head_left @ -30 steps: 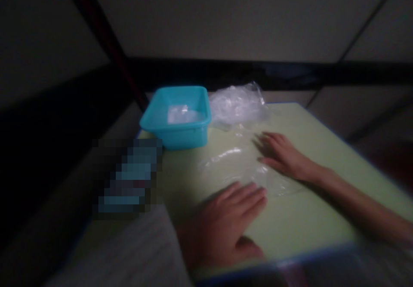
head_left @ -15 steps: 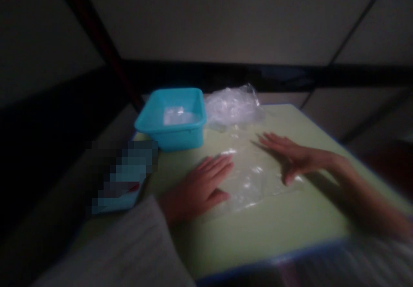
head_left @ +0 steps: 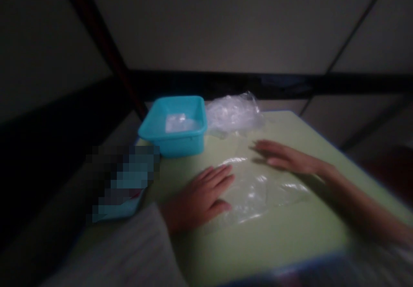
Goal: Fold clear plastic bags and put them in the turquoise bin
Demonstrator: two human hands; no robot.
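A clear plastic bag [head_left: 253, 192] lies spread on the pale green table [head_left: 284, 239]. My left hand [head_left: 204, 194] rests flat on the left part of the bag, palm down, with the fingers stretched out and the thumb apart. Over the bag's far right part is my right hand [head_left: 287, 155], its fingers straight and pointing left. A shadow shows beneath it, and I cannot tell whether it touches the plastic. Neither hand grips anything.
A turquoise plastic basin [head_left: 180, 145] stands at the far left of the table, with a clear plastic piece [head_left: 179, 123] inside. Beside it lies a crumpled heap of clear plastic [head_left: 234, 112]. A pixelated light-blue object [head_left: 134, 179] is at the left edge. Wall panels [head_left: 226, 29] rise behind.
My right thumb has moved in from the bag's right edge towards the fingers. My left hand keeps its place on the bag. The whole view has shifted slightly.
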